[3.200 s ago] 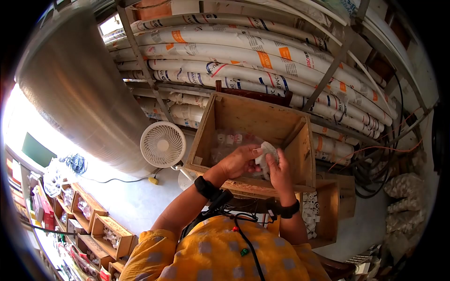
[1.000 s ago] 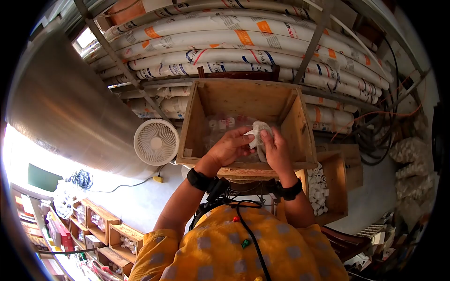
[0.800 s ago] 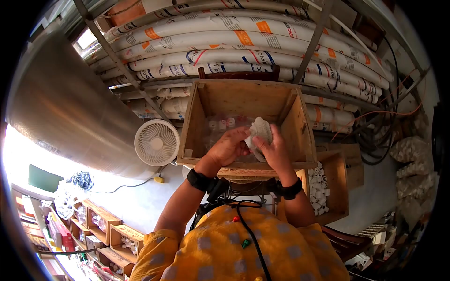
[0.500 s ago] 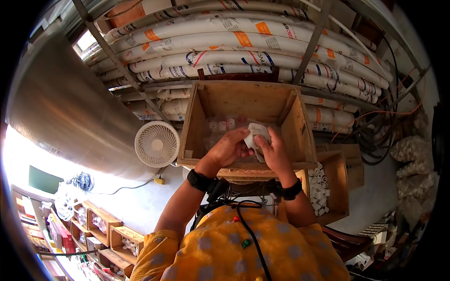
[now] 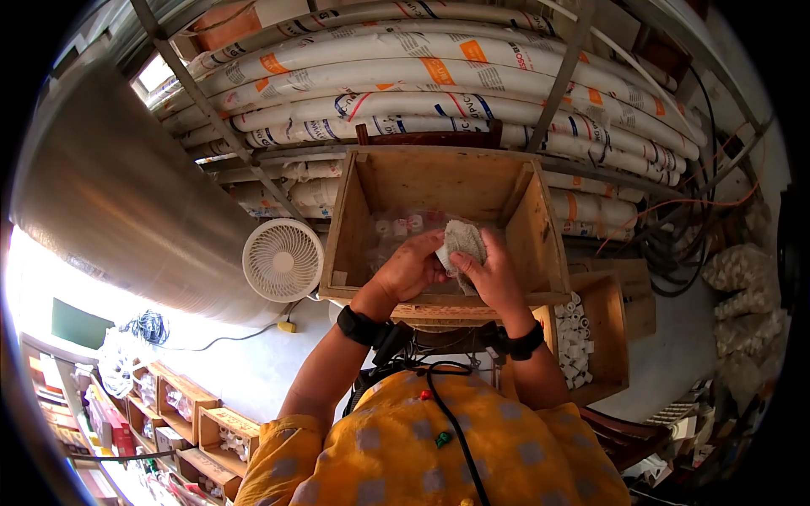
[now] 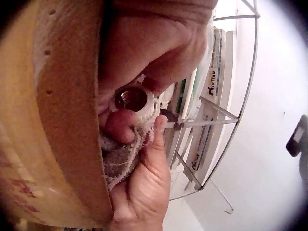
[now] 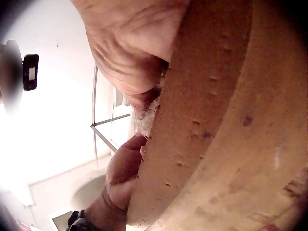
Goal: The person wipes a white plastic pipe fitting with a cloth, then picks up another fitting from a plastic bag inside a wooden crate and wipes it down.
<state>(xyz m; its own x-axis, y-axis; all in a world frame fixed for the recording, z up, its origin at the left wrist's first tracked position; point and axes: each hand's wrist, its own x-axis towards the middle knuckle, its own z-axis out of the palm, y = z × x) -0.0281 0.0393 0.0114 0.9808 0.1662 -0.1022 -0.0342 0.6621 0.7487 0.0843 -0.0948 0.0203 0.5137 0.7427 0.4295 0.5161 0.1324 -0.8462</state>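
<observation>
Over the near side of a wooden box (image 5: 447,175), both hands meet around a small white pipe fitting (image 6: 146,113). A round opening with metal threads shows at its end in the left wrist view. My left hand (image 5: 408,266) pinches the fitting between thumb and fingers. With my right hand (image 5: 499,277) I hold a rough grey-white cloth (image 5: 467,239) against it, thumb on top of the folds. The cloth covers much of the fitting in the head view. In the right wrist view the box wall (image 7: 202,110) hides most of both hands' work.
Clear plastic bags with white fittings (image 5: 413,223) lie inside the box. A white fan (image 5: 283,260) stands left of it, and a crate of white fittings (image 5: 609,325) sits at the right. Long white pipes (image 5: 380,74) fill a rack behind. More crates (image 5: 228,428) stand lower left.
The cloth has shifted and turned about the fitting, with the right thumb moving lower over it. Both hands stay over the box. The head view has shifted since the oldest frame.
</observation>
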